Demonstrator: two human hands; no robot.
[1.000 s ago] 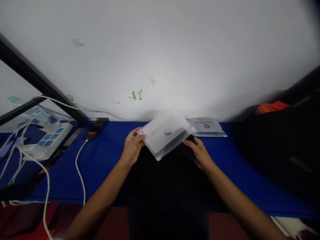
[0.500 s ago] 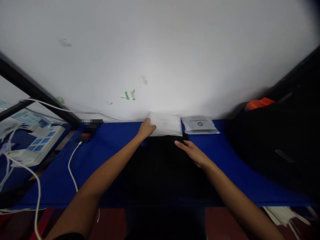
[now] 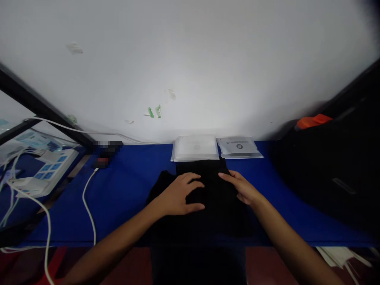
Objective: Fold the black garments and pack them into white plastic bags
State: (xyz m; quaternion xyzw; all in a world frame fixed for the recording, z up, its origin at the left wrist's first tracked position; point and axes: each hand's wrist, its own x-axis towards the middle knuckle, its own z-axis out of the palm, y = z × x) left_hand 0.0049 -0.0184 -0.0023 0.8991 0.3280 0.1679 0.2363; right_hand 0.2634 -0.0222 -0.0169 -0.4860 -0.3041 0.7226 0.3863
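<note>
A black garment [image 3: 216,198] lies spread on the blue table in front of me, its dark folds hard to make out. My left hand [image 3: 182,194] is over its left part, fingers apart, holding nothing. At the garment's upper right edge is my right hand [image 3: 240,187], with the thumb on top and the other fingers partly hidden beneath the cloth. Just beyond the garment, against the wall, lies a frosted white plastic bag [image 3: 196,147]. Beside it on the right is a second frosted bag [image 3: 238,147] with dark print.
A large black bulk [image 3: 320,174] with an orange item [image 3: 314,121] on top takes up the right side of the blue table [image 3: 127,186]. On the left are a white cable [image 3: 88,204], a blurred dark device [image 3: 107,154] and a white box with blue squares [image 3: 50,170].
My left hand has let go of the white plastic bag and come back toward me over the garment. The bag now lies flat by the wall. My right hand has shifted slightly right.
</note>
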